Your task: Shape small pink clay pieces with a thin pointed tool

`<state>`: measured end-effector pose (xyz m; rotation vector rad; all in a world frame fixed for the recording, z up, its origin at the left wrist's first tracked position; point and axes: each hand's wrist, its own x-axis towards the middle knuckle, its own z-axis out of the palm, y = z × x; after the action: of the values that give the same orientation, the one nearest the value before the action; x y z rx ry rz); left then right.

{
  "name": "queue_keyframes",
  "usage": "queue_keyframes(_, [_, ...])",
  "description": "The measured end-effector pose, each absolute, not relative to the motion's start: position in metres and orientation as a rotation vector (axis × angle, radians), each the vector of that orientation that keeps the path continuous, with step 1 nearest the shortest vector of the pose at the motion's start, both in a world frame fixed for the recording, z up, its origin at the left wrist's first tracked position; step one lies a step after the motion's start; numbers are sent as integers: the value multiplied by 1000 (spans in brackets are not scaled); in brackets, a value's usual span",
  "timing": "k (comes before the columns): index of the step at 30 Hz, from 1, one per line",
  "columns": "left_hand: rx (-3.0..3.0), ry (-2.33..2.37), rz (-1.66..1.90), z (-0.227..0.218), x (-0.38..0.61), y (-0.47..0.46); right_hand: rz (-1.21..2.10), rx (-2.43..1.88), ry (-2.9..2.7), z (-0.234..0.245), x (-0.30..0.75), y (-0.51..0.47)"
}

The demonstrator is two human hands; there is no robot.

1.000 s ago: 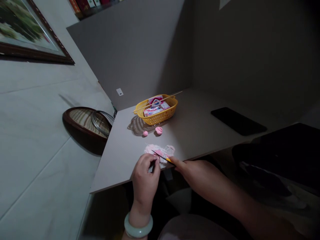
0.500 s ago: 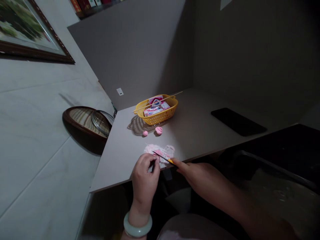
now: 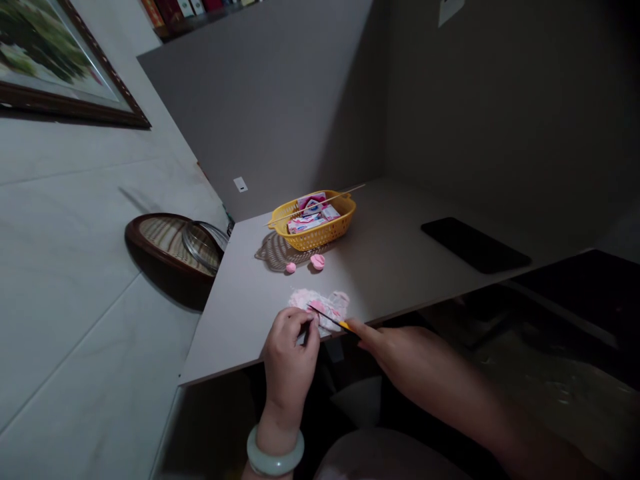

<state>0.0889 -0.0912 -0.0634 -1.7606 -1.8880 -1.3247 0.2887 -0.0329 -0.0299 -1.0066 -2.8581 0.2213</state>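
My left hand (image 3: 290,350), with a pale bangle (image 3: 275,455) on the wrist, is closed in a pinch near the desk's front edge. A small pink piece (image 3: 315,316) shows at its fingertips, mostly hidden by the fingers. In my right hand (image 3: 400,353) is a slim knife (image 3: 327,316) with a dark blade and some yellow at the handle. Its blade points left, close to the pink piece; whether it touches cannot be told. Beneath lies a heap of pink and white shavings (image 3: 341,301). Beyond it sit a pink rounded lump (image 3: 317,262) and a smaller pink ball (image 3: 291,268).
A yellow plastic basket (image 3: 320,238) holds pink and white packets (image 3: 311,221), with a thin stick (image 3: 357,187) across its rim. A dark flat slab (image 3: 475,245) lies on the desk (image 3: 225,320) at right. A brown-rimmed woven basket (image 3: 165,260) is beyond the left edge.
The knife and my right hand have shifted slightly to the right and down. My left hand stays almost still, pinching the same spot.
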Motion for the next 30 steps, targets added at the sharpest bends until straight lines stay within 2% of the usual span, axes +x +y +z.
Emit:
queue_keyframes(7, [-1768, -1874, -1346, -65, 87, -92, 178, -939, -2840, -18, 273, -26])
queue_keyframes(15, [-1751, -1928, -1310, -65, 88, -90, 141, -978, -2806, -31, 280, -33])
queue_keyframes(30, [-1699, -1840, -1286, -64, 92, -89, 174, -1010, -2785, -23, 273, -41])
